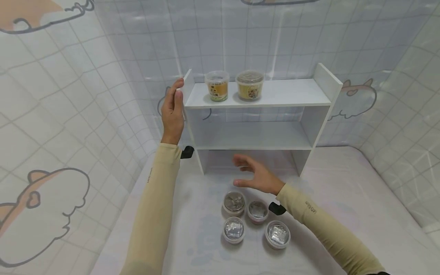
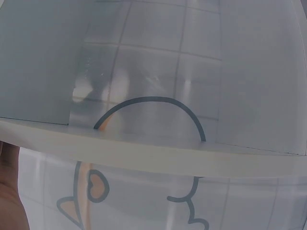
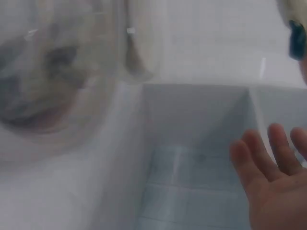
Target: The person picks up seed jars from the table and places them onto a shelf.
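Head view, right grip (image 1: 257, 176) spread apart, just beyond four clear-lidded tubs (image 1: 258, 212) on near worktop (image 1: 196, 229), silvery packets (image 1: 278, 234) inside, left grip (image 1: 173, 114) straight-fingered at left side of white shelf unit (image 1: 254, 135), two yellow-labelled tubs (image 1: 250, 86) on its top board (image 1: 292, 91), left of centre.

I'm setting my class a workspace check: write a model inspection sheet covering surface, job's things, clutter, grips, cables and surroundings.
Surface: white, faintly patterned sheet.
Job's things: upright white rectangular shelf unit; round orange-labelled clear plastic tub and round yellow-labelled clear plastic tub on its top board; four round clear plastic tubs with silvery contents before it.
Clutter: nothing seen.
Grips: left hand beside the unit's left panel, contact unclear; right hand relaxed, holding nothing.
Cables: nothing seen.
Surroundings: pale grid-patterned wall covering with cartoon animals.
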The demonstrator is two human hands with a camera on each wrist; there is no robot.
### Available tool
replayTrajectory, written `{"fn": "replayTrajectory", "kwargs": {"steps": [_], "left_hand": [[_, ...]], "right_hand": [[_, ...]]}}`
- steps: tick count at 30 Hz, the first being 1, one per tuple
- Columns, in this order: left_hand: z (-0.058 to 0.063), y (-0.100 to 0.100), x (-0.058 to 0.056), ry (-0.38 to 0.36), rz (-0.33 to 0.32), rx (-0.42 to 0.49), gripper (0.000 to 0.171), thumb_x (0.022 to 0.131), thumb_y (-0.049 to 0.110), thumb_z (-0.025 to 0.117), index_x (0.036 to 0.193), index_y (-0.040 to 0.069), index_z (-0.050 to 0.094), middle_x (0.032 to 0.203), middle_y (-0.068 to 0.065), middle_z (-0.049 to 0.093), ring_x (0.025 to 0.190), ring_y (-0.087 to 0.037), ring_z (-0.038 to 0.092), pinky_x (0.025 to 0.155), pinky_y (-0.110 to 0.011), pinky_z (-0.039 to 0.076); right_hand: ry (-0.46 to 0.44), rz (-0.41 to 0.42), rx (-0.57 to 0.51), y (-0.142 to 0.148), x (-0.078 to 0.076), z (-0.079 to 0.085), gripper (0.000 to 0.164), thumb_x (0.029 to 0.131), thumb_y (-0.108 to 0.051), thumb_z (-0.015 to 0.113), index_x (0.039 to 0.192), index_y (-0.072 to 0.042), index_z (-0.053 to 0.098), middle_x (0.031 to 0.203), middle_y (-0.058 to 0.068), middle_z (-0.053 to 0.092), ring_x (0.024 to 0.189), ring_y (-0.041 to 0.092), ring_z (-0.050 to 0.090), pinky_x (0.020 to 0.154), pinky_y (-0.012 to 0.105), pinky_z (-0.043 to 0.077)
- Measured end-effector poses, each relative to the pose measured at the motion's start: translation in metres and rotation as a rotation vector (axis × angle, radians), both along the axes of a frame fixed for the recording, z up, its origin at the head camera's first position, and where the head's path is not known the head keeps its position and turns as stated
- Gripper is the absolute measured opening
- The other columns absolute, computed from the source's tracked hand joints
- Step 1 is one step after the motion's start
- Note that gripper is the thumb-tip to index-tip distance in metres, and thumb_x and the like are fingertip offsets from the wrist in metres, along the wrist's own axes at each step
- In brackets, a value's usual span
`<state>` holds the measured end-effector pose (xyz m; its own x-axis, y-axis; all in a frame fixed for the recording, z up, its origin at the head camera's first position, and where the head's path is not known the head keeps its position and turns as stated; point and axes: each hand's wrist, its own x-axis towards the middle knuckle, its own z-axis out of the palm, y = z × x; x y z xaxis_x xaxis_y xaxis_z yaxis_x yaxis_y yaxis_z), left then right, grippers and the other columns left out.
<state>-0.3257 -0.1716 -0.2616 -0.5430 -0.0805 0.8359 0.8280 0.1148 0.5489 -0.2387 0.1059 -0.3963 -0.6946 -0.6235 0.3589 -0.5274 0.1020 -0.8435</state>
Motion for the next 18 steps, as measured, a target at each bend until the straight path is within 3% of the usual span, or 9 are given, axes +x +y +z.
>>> {"fn": "replayTrajectory", "kwargs": {"steps": [8,12,18], "left_hand": [[0.0,-0.001,0.002,-0.015,0.012,-0.008,0.031,0.1,0.006,0.04,0.129,0.002,0.051,0.137,-0.006,0.048,0.131,-0.014,0.037,0.11,-0.03,0.027],[0.0,-0.001,0.002,-0.016,0.014,-0.008,0.031,0.1,0.006,0.04,0.129,0.003,0.051,0.137,-0.005,0.048,0.131,-0.014,0.037,0.11,-0.03,0.027],[0.001,0.0,0.002,-0.011,0.006,-0.004,0.031,0.1,0.006,0.04,0.129,0.002,0.051,0.136,-0.006,0.049,0.131,-0.014,0.037,0.11,-0.03,0.027]], "right_hand": [[0.064,0.011,0.197,-0.002,-0.013,-0.046,0.091,0.073,-0.032,0.081,0.145,-0.023,0.026,0.143,-0.003,0.036,0.128,0.019,0.04,0.104,0.041,0.037],[0.031,0.045,0.283,-0.002,-0.011,-0.055,0.092,0.073,-0.042,0.079,0.146,-0.027,0.024,0.144,-0.003,0.036,0.126,0.015,0.04,0.104,0.038,0.036],[-0.01,0.085,0.33,-0.002,-0.008,-0.059,0.089,0.075,-0.038,0.078,0.145,-0.024,0.026,0.141,-0.002,0.038,0.123,0.017,0.043,0.104,0.039,0.036]]}}
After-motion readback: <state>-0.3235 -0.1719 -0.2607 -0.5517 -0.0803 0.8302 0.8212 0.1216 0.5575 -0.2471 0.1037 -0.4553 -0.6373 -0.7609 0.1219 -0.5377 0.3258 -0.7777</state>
